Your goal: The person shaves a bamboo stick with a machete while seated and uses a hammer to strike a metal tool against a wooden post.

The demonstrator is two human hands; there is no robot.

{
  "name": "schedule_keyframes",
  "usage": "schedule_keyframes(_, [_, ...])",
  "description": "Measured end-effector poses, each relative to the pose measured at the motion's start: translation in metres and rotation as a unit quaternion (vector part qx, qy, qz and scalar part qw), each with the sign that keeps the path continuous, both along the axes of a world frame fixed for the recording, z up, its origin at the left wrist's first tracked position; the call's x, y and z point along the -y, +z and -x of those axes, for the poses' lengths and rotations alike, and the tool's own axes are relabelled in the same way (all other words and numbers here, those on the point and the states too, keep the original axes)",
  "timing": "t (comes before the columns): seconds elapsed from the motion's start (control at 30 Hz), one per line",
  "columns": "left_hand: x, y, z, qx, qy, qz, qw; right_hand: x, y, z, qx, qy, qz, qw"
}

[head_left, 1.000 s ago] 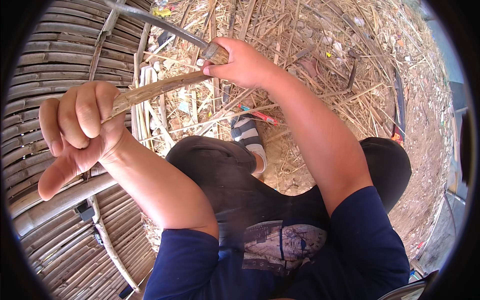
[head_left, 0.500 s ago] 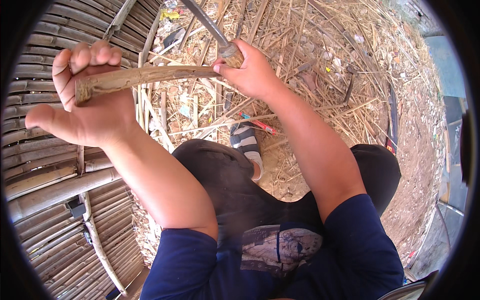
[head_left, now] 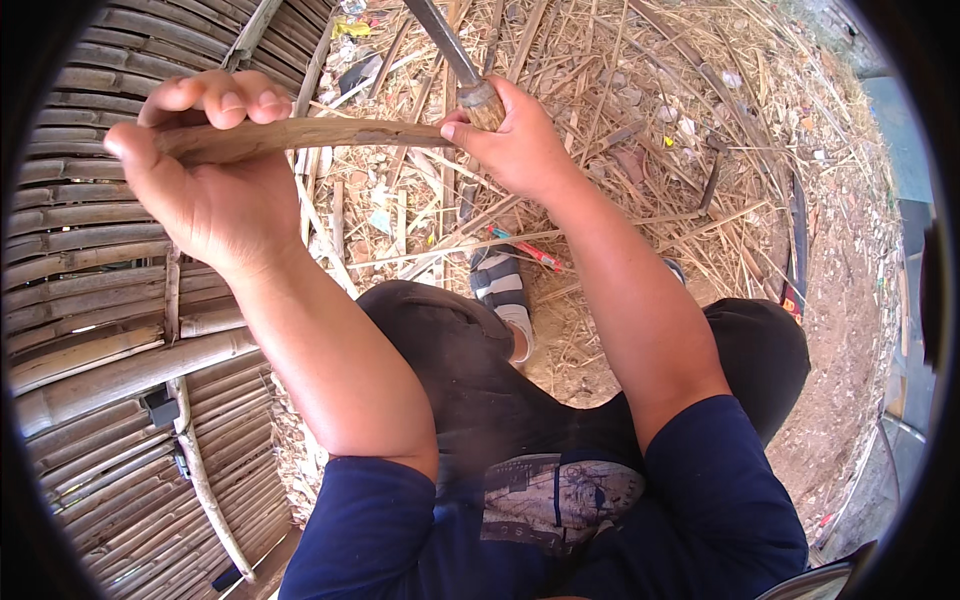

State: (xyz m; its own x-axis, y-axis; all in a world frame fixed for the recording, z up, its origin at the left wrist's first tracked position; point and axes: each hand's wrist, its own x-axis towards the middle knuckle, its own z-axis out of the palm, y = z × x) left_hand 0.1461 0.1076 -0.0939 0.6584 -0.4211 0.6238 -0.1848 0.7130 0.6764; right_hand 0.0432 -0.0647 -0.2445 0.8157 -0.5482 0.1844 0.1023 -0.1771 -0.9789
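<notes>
A curved strip of brown wood (head_left: 345,133) stretches level between my hands. My left hand (head_left: 225,180) has its fingers curled over the left end, with the thumb up beside it. My right hand (head_left: 515,140) closes round the wooden handle (head_left: 484,104) of a long metal tool (head_left: 447,42). That tool slants up and to the left from a metal collar, and its far end is cut off by the picture's top edge. The wood's right end meets my right thumb; whether the hand also grips it I cannot tell.
On my left stands a bamboo slat wall (head_left: 90,270). Straw and split sticks (head_left: 620,130) litter the ground ahead. A red-and-blue object (head_left: 530,250) lies beside my sandalled foot (head_left: 497,285). A dark hammer-like tool (head_left: 712,175) lies farther right.
My left hand has gone from spread fingers under the wood to fingers curled over it. The wood has turned a little, and both hands sit slightly farther right in the picture.
</notes>
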Motion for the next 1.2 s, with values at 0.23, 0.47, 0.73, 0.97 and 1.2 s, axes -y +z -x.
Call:
schedule_keyframes(0.23, [0.008, -0.002, -0.005, -0.073, 0.037, 0.032, 0.996, -0.003, 0.014, 0.027, -0.05, -0.034, 0.076, 0.995])
schedule_keyframes(0.47, [0.019, 0.004, 0.0, -0.14, 0.064, 0.084, 0.985, -0.025, 0.044, 0.071, -0.095, 0.003, 0.036, 0.995])
schedule_keyframes(0.73, [0.038, 0.02, 0.028, -0.073, 0.2, 0.042, 0.976, -0.057, 0.078, 0.112, -0.131, 0.045, 0.023, 0.99])
schedule_keyframes(0.97, [0.058, 0.021, 0.053, -0.04, 0.305, 0.014, 0.952, -0.066, 0.067, 0.134, -0.127, 0.044, 0.09, 0.987])
schedule_keyframes(1.2, [0.049, 0.011, 0.046, -0.02, 0.244, 0.008, 0.969, -0.043, 0.096, 0.145, -0.222, 0.095, 0.08, 0.967])
